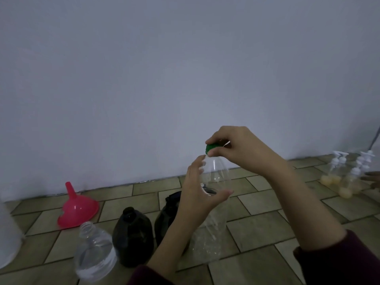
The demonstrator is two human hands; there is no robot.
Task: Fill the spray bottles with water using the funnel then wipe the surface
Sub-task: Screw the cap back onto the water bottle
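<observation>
Wall (144, 79): plain and pale, filling the upper part of the view, meeting the floor along a slanting line.
Floor (257, 229): brownish tiles with dark joints; everything stands on it.
Tall clear bottle (216, 182): upright in the middle, see-through, looks empty; its neck is hidden by the right hand.
Right hand (236, 147): above the tall clear bottle, fingertips and thumb pinching the green cap (210, 148) right at the bottle's top. Whether the cap is on the thread or just off it, I cannot tell.
Left hand (197, 194): fingers loosely spread and curved around the tall clear bottle's shoulder, thumb reaching across the front; not clamped tight.
Sleeves: dark maroon, at both wrists, bottom edge of view.
Dark bottles: one (133, 237) uncapped, left of the left forearm; a second (166, 219) just behind that forearm, partly hidden.
Small clear bottle (94, 249): front left, no cap, partly filled with water.
Funnel (77, 206): pink, mouth down, spout up, near the wall, behind the small clear bottle.
Spray bottles (345, 177): a cluster far right, white pump tops, yellowish contents low inside.
</observation>
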